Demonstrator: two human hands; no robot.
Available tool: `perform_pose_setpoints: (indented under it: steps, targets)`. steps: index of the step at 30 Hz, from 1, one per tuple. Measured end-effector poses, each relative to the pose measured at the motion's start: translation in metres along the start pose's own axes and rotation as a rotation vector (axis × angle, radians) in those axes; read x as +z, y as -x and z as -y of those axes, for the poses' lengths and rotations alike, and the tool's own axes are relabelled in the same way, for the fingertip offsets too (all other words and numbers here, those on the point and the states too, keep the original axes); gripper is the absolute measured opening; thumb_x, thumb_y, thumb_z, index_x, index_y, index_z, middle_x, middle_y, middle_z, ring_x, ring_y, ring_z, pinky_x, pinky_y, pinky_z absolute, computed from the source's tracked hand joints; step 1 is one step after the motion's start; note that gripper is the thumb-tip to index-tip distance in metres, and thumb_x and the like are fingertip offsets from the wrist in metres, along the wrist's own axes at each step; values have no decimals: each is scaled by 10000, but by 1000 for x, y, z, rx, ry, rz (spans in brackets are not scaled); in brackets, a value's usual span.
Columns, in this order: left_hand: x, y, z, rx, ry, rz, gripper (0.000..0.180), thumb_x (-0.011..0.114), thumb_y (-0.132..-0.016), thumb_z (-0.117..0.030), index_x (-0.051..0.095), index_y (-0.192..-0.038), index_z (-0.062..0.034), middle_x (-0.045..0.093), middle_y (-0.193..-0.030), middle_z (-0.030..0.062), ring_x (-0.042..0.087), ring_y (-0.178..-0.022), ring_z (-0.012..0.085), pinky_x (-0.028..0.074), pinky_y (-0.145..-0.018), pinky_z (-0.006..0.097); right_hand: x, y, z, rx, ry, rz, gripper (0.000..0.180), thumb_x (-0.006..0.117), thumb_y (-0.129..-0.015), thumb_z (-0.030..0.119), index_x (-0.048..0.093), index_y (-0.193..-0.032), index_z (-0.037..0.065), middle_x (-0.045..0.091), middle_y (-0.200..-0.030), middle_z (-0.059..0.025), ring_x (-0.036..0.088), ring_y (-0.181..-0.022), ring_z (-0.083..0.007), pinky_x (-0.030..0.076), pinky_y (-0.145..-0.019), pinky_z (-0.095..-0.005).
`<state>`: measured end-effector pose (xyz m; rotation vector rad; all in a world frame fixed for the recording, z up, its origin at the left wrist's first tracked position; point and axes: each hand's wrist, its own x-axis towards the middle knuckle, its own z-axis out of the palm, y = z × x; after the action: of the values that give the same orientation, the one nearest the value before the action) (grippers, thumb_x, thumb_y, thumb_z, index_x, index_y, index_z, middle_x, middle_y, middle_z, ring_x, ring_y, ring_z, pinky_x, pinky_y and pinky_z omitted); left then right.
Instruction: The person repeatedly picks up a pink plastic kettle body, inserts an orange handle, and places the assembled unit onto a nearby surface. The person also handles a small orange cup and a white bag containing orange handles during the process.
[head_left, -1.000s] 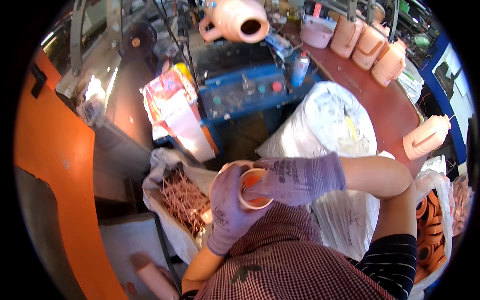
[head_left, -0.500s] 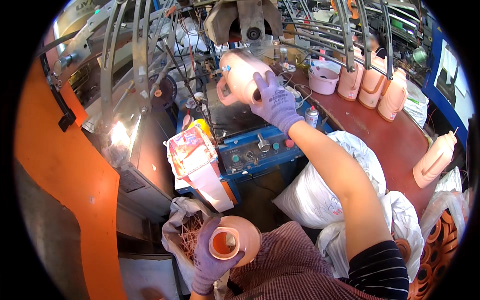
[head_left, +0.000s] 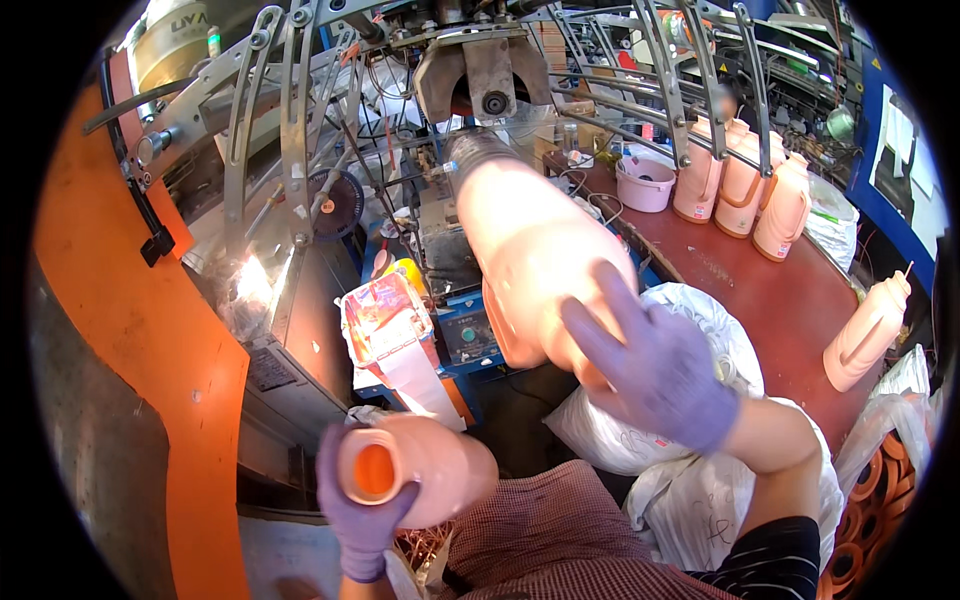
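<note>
My left hand [head_left: 352, 522], in a purple glove, grips a pink plastic jug body [head_left: 450, 470] around its neck. The open mouth faces up and to the left, with orange showing inside. My gloved right hand [head_left: 655, 370] holds a second pink jug [head_left: 545, 260] at its near end, fingers spread over the neck. That jug lies tilted, its far end at a dark round fixture [head_left: 480, 152] below the machine head [head_left: 485, 85]. Whether the jug still sits over the fixture I cannot tell. Motion blurs the jug and the right hand.
Several pink handled jugs [head_left: 740, 185] and a pink bucket [head_left: 645, 185] stand on the red-brown table [head_left: 730, 290] at right. A paint-stained container [head_left: 385, 320] sits beside the blue control panel [head_left: 470, 335]. White sacks [head_left: 690, 500] and orange rings [head_left: 868, 510] lie lower right.
My right hand has drawn back toward me, and the jug it holds extends out from the fixture. My left hand has moved up and left with its jug, turning the mouth.
</note>
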<state>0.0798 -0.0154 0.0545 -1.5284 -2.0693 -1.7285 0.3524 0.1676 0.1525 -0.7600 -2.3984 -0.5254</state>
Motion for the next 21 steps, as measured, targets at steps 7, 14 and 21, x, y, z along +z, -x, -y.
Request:
perform_pose_setpoints:
  steps: [7, 14, 21]
  targets:
    - [22, -82, -67, 369, 381, -543, 1040, 819, -555, -123, 358, -1478, 12, 530, -1346, 172, 538, -1216, 296, 420, -1054, 422, -36, 76, -30, 74, -509, 256, 718, 804, -708, 440, 536, -1294, 122, 580, -1188, -172, 683, -770, -357, 551, -677, -406]
    - [189, -131, -52, 590, 96, -383, 837, 907, -625, -211, 487, -1329, -40, 515, -1342, 168, 497, -1253, 361, 361, -1100, 516, 20, 117, -18, 209, -537, 605, 715, 715, -749, 604, 588, -1238, 98, 649, -963, -206, 680, -802, -381, 545, -739, -440]
    - [260, -151, -43, 844, -144, -336, 723, 875, -619, -208, 548, -1262, -160, 443, -1402, 178, 427, -1281, 463, 379, -1073, 567, 20, 133, -19, 325, -513, 557, 738, 721, -742, 603, 602, -1275, 106, 646, -987, -197, 679, -843, -358, 554, -737, -422]
